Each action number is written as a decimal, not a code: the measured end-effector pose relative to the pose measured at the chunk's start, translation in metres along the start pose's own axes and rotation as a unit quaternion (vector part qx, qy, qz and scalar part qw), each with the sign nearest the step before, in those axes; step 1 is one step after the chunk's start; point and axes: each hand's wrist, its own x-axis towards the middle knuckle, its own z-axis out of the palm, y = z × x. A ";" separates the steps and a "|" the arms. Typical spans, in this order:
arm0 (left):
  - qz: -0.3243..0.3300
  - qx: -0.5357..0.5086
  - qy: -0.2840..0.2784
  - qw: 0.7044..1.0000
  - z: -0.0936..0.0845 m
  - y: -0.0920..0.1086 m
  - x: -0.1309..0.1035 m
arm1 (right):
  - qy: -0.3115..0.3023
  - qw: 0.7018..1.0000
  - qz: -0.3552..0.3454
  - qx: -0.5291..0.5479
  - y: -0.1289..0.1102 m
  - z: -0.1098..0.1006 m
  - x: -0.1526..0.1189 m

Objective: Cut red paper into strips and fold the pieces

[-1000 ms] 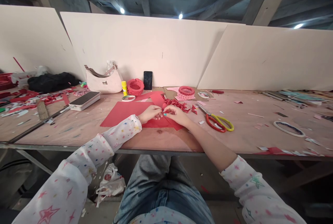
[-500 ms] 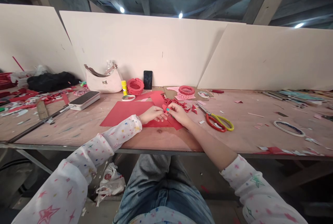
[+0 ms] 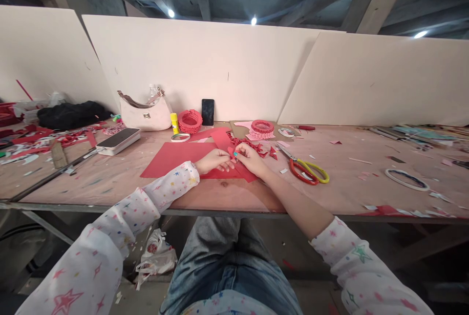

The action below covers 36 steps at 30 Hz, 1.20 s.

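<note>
A small folded piece of red paper (image 3: 231, 151) is pinched between my two hands, above larger red sheets. My left hand (image 3: 216, 160) grips it from the left, fingers closed. From the right, my right hand (image 3: 249, 158) holds it between thumb and fingers. Beneath lies a big red paper sheet (image 3: 164, 159), partly covered by my left forearm. Several folded red paper pieces (image 3: 274, 153) lie just beyond my right hand. To the right rest scissors (image 3: 308, 170) with one red and one yellow handle.
Behind my hands stand two red coiled paper rings, one (image 3: 190, 121) beside a yellow glue stick (image 3: 174, 123), the other (image 3: 262, 128) on cardboard. A phone (image 3: 208, 112) leans on the white board. A handbag (image 3: 144, 114), white box-like device (image 3: 119, 140), tape roll (image 3: 406, 179) and paper scraps surround the work area.
My fingers have shifted very slightly around the small red paper. Nothing else on the table has visibly moved.
</note>
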 end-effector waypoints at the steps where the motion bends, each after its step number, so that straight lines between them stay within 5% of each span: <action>1: 0.001 0.003 0.002 1.000 0.000 -0.001 0.000 | -0.001 1.000 0.000 0.002 -0.001 0.000 0.000; 36: 0.044 0.014 0.060 0.997 0.007 -0.004 0.001 | 0.010 0.998 0.030 0.047 0.000 0.005 0.000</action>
